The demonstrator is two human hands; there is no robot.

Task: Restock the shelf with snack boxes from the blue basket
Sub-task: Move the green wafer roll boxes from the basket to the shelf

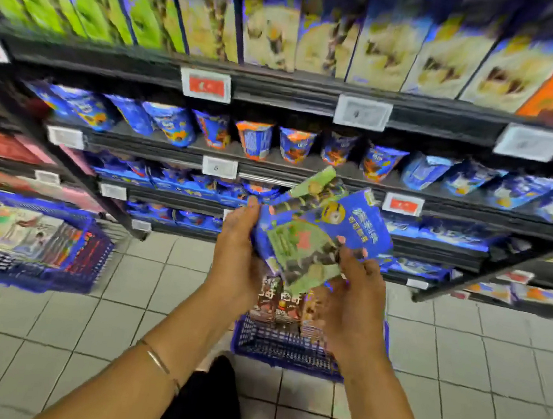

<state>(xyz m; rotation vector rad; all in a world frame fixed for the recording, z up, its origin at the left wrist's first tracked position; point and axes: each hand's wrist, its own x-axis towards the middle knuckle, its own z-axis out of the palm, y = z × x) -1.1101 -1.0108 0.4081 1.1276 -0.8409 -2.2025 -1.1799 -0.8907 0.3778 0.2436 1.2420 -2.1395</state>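
Item 1. Left hand [235, 256]: gripping the left edge of a fanned bundle of snack boxes [316, 238], thumb lying up along the edge and fingers curling out of sight behind it. A thin bracelet [158, 359] is sitting on the forearm.

Item 2. Right hand [354, 297]: holding the bundle's lower right corner, with its fingertips [341, 240] curling over the printed fronts. How many boxes the bundle holds cannot be told, because the picture is blurring.

Item 3. Snack boxes: blue and green cartons, tilting and splaying in the air between both hands, in front of the lower shelves and directly above the blue basket [287, 348].

Item 4. Blue basket: standing on the tiled floor [118, 312] beneath the hands, with further upright cartons [278, 302] showing inside it.

Item 5. Second basket [29, 281]: also blue, sitting well apart to the left on the floor and carrying flat packets.

Item 6. Shelf [282, 87]: a black rack bearing price tags [205, 85], with tall boxes [271, 33] lining the top level and blue pouches [255, 139] standing on the level below.
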